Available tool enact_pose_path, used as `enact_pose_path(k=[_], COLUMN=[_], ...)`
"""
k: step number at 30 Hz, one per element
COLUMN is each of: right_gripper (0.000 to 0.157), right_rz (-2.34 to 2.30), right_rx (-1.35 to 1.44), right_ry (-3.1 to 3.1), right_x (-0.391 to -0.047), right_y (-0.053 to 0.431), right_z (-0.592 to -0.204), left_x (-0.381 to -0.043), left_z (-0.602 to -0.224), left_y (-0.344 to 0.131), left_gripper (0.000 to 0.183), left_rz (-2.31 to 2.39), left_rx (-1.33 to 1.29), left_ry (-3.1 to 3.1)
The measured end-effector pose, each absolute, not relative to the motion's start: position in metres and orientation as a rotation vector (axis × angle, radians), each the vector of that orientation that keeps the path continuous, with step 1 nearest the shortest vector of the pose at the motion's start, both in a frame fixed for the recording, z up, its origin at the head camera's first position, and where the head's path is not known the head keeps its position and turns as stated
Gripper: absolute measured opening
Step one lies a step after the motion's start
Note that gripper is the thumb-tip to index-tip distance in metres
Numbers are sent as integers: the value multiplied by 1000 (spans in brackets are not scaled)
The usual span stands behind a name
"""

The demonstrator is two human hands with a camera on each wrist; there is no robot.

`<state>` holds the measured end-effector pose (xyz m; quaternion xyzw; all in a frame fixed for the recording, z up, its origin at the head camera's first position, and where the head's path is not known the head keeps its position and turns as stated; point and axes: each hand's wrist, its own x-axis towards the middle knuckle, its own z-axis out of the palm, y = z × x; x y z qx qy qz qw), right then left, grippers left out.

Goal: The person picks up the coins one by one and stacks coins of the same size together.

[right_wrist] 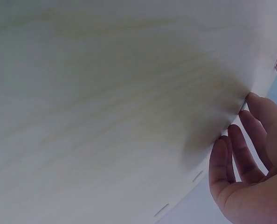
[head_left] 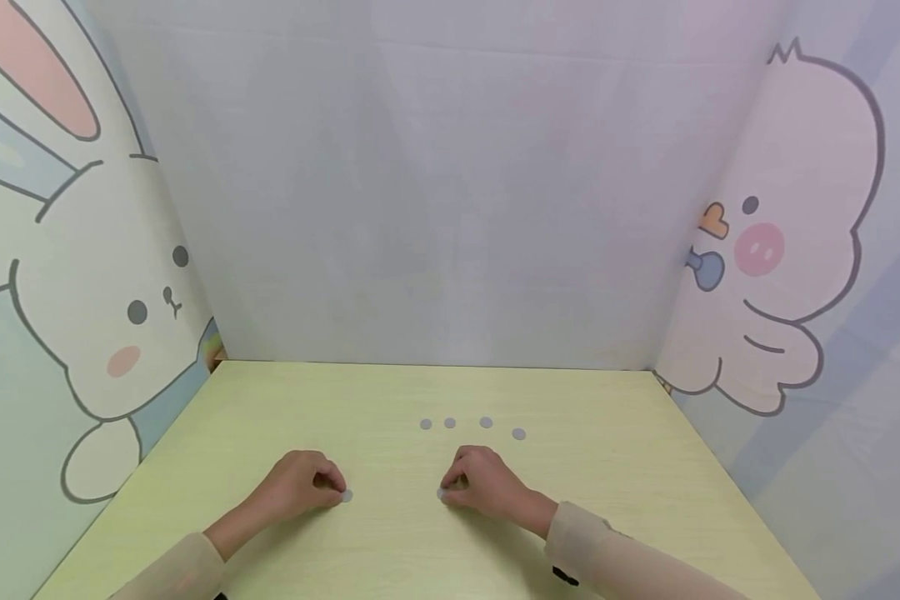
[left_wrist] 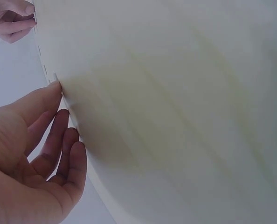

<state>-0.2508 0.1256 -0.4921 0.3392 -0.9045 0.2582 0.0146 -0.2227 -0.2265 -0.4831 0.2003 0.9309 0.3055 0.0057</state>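
Note:
My left hand [head_left: 300, 483] is low over the table, its thumb and index finger pinching the edge of a small flat grey disc [head_left: 347, 496]. In the left wrist view that disc [left_wrist: 55, 76] shows as a thin edge at the fingertips. Across from it, my right hand [head_left: 489, 485] pinches a second grey disc [head_left: 441, 493], mostly covered by the fingers. The right wrist view shows this disc [right_wrist: 244, 106] edge-on under the thumb. Both discs are at the tabletop, a short gap between them. What is marked on them is too small to tell.
Several more grey discs lie in a loose row farther back, among them a leftmost disc [head_left: 426, 424] and a rightmost disc [head_left: 519, 434]. The pale yellow table [head_left: 307, 400] is walled by a plain back sheet [head_left: 435, 208] and side sheets with cartoon animals.

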Motion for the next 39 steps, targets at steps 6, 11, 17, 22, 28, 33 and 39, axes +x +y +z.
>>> enact_pose_path(k=[6, 11, 17, 22, 28, 33, 39], right_gripper=[5, 5, 4, 5, 5, 6, 7], right_rz=[835, 832, 809, 765, 722, 688, 691], right_rx=[1063, 1066, 1061, 1082, 1092, 1104, 1103], right_ry=[-2807, -2812, -2846, -2843, -2843, -2822, -2819], right_x=[-251, -251, -252, -255, -258, -258, -258], right_y=[125, 123, 121, 120, 119, 118, 118], right_z=[-492, -488, -485, -487, -491, -491, -491], left_x=[-222, -222, -222, -222, -222, -223, -223], left_z=[-484, -484, -483, -483, -483, -484, -485], left_y=[-227, -227, -227, -227, -227, -228, -228], left_gripper=[11, 11, 11, 11, 11, 11, 11], left_rz=[959, 958, 959, 967, 976, 977, 969], left_rx=[637, 635, 636, 631, 640, 648, 657], left_ry=[2916, 2916, 2912, 2908, 2906, 2909, 2916])
